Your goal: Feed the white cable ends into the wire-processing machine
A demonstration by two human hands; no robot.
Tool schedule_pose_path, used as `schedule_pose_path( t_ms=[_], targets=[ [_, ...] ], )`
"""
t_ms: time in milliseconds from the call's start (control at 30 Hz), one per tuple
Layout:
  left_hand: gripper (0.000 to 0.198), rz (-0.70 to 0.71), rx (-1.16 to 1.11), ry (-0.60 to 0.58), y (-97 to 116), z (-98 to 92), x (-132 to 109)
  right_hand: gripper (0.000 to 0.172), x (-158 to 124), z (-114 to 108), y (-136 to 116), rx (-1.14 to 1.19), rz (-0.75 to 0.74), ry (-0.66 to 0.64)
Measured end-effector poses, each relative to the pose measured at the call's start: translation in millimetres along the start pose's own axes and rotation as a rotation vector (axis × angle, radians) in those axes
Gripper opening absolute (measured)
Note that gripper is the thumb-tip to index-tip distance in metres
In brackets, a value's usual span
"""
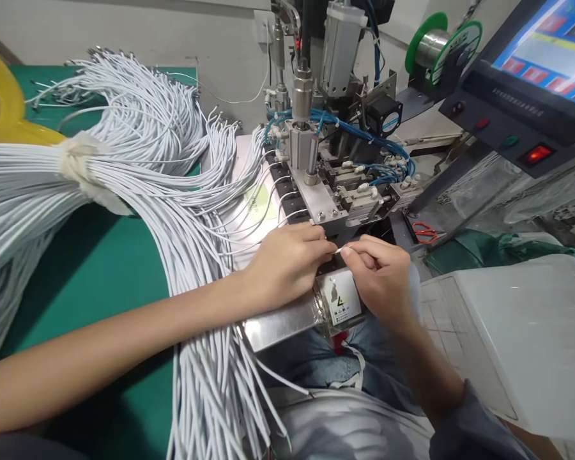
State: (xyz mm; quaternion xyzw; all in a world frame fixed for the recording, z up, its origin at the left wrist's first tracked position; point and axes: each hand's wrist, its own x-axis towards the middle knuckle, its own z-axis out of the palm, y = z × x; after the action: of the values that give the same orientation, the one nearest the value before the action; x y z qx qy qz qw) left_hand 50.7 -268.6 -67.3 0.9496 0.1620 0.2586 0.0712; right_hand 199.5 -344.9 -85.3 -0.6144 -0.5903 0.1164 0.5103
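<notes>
My left hand [290,259] is closed in a pinch, and a short bit of thin white cable [338,250] shows between it and my right hand. Thumb and forefinger of my right hand [381,271] are pressed together on the tip of that cable. Both hands are at the near end of a soldering machine [311,191], above a plate with a warning label [341,300]. Several white cables reach over a black fixture [287,191] beside my left hand. A large bundle of white cables [206,358] passes under my left forearm.
A cloth tie [81,160] gathers the bundle on the green table mat [138,255]. To the right are a control screen [546,57], a solder wire spool [431,48], red-handled scissors [426,232] and a white box [531,326]. Yellow material [14,108] stands at left.
</notes>
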Motion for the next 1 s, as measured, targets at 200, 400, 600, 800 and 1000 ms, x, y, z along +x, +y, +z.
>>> schedule_pose_path(
  t_ms=[200,400,600,800,1000],
  targets=[
    [0.024,-0.078,-0.271,-0.103,-1,11.5,-4,0.021,-8,7,11,0.012,0.01,0.074],
    [0.034,-0.074,0.169,-0.371,-8,17.2,-5,0.023,-1,2,48,0.158,0.284,-0.075],
    [0.039,-0.026,0.308,-0.466,-8,15.4,-1,0.029,3,19,73,0.552,0.502,-0.326],
    [0.044,0.003,0.316,-0.46,-9,15.4,-2,0.03,3,28,72,0.566,0.477,-0.308],
    [0.038,0.052,0.324,-0.485,-8,13.6,0,0.026,2,20,68,0.493,0.434,-0.33]
  ],
)
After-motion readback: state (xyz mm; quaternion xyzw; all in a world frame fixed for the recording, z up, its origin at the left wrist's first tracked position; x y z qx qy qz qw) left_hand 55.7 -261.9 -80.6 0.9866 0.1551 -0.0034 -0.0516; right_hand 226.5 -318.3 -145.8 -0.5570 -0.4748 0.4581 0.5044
